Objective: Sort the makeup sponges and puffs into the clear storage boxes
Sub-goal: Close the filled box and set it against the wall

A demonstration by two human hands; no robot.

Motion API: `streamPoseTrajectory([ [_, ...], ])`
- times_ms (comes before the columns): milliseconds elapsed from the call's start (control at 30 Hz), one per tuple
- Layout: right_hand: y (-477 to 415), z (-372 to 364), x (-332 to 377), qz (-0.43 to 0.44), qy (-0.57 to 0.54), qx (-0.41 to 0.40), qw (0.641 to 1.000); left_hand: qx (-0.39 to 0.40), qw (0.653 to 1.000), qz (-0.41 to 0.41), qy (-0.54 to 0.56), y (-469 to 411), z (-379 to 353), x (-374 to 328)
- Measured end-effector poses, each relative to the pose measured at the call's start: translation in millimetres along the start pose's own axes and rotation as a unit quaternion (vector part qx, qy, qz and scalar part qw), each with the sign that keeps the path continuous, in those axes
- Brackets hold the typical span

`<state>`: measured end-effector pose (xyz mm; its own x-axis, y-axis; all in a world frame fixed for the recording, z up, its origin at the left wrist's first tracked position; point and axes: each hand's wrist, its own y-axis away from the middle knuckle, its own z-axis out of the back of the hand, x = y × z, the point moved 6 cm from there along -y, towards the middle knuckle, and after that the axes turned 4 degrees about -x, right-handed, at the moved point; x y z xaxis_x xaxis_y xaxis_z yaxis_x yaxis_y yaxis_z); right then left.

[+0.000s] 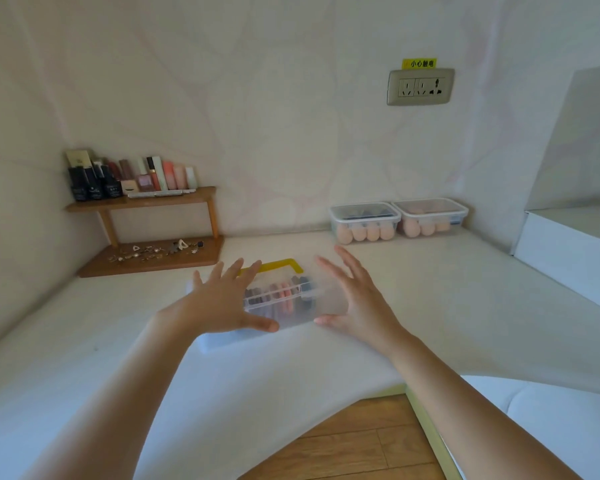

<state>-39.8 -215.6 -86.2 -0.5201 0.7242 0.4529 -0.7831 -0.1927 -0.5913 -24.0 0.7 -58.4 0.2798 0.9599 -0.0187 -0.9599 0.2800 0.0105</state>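
Two bare hands are in shot, the left hand [222, 306] and the right hand [357, 303], both slim with long fingers. Behind them come the left forearm [118, 393] and the right forearm [465, 410], uncovered right down to the bottom edge of the view. The fingernails are too blurred to describe.

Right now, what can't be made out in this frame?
Head view:
Yellow-handled box: left part hidden under the left hand; contents blurred through its lid.
Whether the right hand touches it: unclear.
Two rear boxes: upper layers dim behind lids.
Trinkets on the wooden shelf: too small.
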Motion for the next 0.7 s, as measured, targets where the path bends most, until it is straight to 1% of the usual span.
streamPoseTrajectory([
  [67,0.1,-3.2,2.7,0.029,0.017,0.014,0.999,-0.012,1.0,-0.011,-0.017,0.1,-1.6,-1.8],
  [133,-1.3,-2.4,2.8,0.034,0.004,-0.002,0.999,-0.006,0.999,-0.028,-0.015,1.4,-1.1,-0.2],
  [200,-2.8,-0.9,2.7,0.024,-0.017,-0.01,1.0,0.012,0.999,-0.043,0.016,3.6,1.4,8.1],
  [300,-4.2,1.1,2.4,0.008,-0.055,-0.016,0.998,0.026,0.996,-0.032,0.075,9.1,4.2,31.1],
  [433,-6.0,0.3,1.9,0.013,-0.075,-0.03,0.997,0.03,0.993,-0.052,0.102,15.5,1.8,38.9],
  [567,-6.6,-2.0,-0.4,0.008,-0.089,-0.03,0.996,0.019,0.993,-0.06,0.099,15.8,0.2,37.8],
  [700,-6.7,-1.9,-0.6,0.011,-0.095,-0.035,0.995,0.012,0.995,-0.041,0.094,13.0,-2.9,40.0],
])
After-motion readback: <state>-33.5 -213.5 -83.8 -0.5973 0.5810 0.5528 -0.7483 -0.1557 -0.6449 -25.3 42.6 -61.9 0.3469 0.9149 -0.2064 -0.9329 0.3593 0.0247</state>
